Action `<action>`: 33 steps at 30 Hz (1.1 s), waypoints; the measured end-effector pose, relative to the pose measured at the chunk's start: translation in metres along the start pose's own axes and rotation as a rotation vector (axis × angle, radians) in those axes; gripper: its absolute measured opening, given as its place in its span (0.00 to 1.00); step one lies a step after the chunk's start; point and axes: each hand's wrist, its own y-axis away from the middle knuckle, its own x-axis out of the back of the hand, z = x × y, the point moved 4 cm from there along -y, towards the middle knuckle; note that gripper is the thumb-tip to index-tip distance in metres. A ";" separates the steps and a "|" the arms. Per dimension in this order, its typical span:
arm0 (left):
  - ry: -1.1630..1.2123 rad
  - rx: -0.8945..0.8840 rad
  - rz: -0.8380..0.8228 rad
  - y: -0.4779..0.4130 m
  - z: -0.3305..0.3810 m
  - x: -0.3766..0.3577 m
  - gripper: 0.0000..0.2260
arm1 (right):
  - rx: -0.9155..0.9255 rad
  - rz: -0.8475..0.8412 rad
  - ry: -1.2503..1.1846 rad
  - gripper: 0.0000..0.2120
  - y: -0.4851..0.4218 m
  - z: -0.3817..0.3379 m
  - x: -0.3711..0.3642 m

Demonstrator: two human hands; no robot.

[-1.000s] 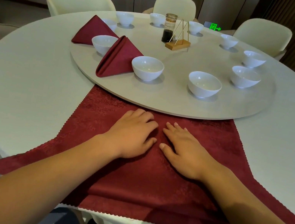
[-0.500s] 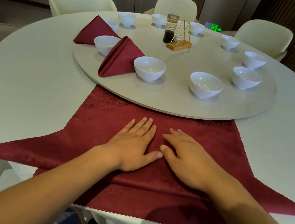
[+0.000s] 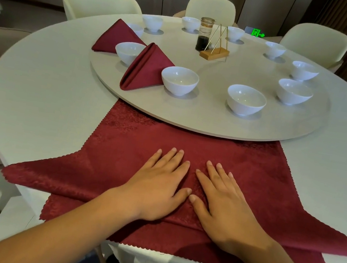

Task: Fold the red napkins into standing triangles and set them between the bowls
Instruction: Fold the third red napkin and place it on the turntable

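Both hands lie flat with fingers spread, gripping nothing: the left hand (image 3: 158, 188) and right hand (image 3: 226, 206) press side by side on the middle of the red napkin (image 3: 253, 167) at the desk's (image 3: 43, 95) near edge. Its folded long axis runs left to right, points equally reachable. Two folded napkins (image 3: 146, 69) stand between bowls (image 3: 179, 80) on the turntable (image 3: 193, 118), far left.

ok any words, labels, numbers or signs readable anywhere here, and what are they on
No readable words or numbers anywhere.
Green exit sign beyond the table's far edge: a running-figure pictogram and an arrow pointing right, no letters.
Jar in the middle of the turntable: no label legible.
Napkins, bowls and chairs: no print visible.
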 end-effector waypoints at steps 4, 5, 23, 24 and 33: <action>0.002 0.013 0.028 0.000 -0.001 -0.006 0.30 | 0.000 0.000 0.007 0.37 -0.001 0.000 0.001; -0.005 0.015 0.037 0.001 -0.001 -0.007 0.30 | 0.000 0.001 0.008 0.38 -0.001 0.000 0.001; -0.041 0.024 0.067 -0.002 -0.004 -0.008 0.30 | -0.062 0.055 -0.045 0.40 0.020 -0.027 -0.007; -0.045 0.025 0.071 -0.002 -0.004 -0.009 0.30 | -0.073 0.052 -0.044 0.41 0.021 -0.028 -0.008; -0.082 0.024 0.073 0.002 -0.005 -0.011 0.38 | -0.237 0.020 0.120 0.39 0.047 0.002 -0.008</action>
